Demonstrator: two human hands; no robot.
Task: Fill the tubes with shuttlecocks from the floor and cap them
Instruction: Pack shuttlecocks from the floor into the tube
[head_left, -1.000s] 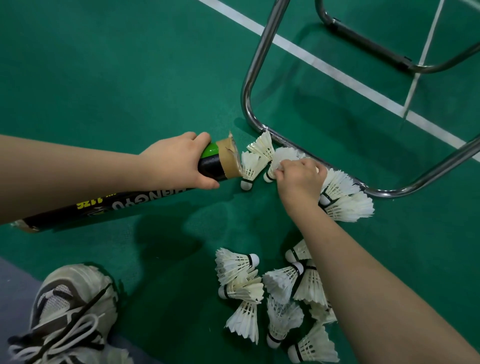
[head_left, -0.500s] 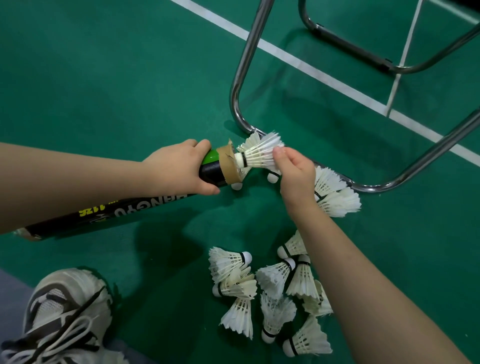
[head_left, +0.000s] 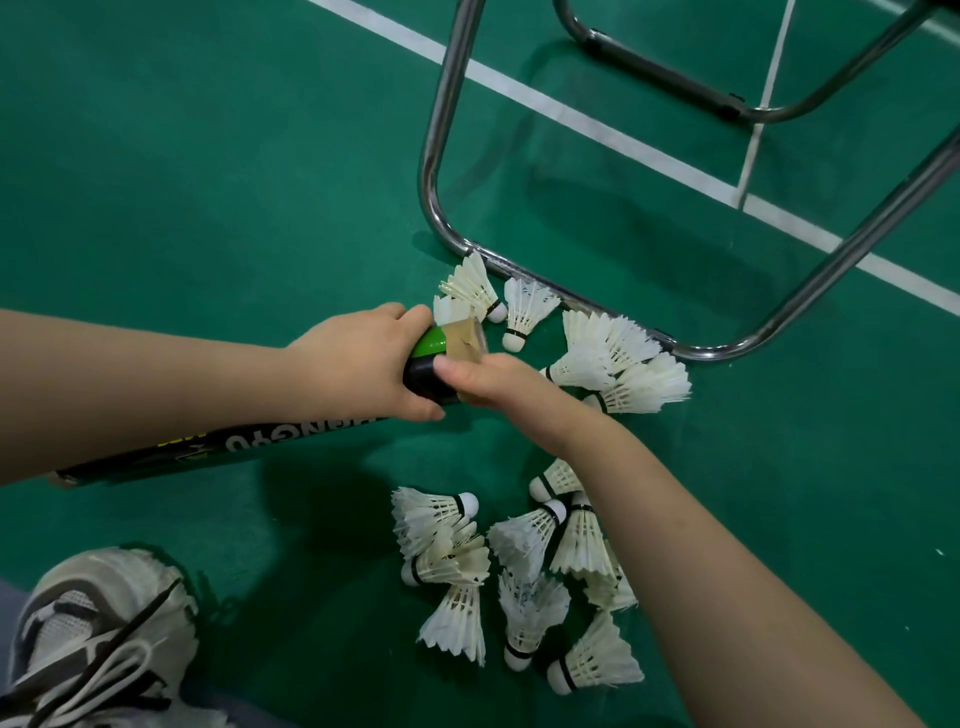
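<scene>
A grey-white mesh sneaker (head_left: 98, 639), black and white laces (head_left: 106, 673).

The frame (head_left: 435, 156) is polished chrome metal, mirror-bright. Under it, the floor (head_left: 208, 156) is matt green, faintly grained. Shuttlecocks (head_left: 524, 312) against the frame are white feather. Beside them, the glossy black tube (head_left: 260, 441) has brown paper tape (head_left: 462, 340) at its mouth.

The tube (head_left: 234, 444) reaches left over the floor (head_left: 208, 156). Right of it lie a near shuttlecock pile (head_left: 519, 540) and a far shuttlecock pile (head_left: 608, 353) by the chair frame (head_left: 436, 156).
</scene>
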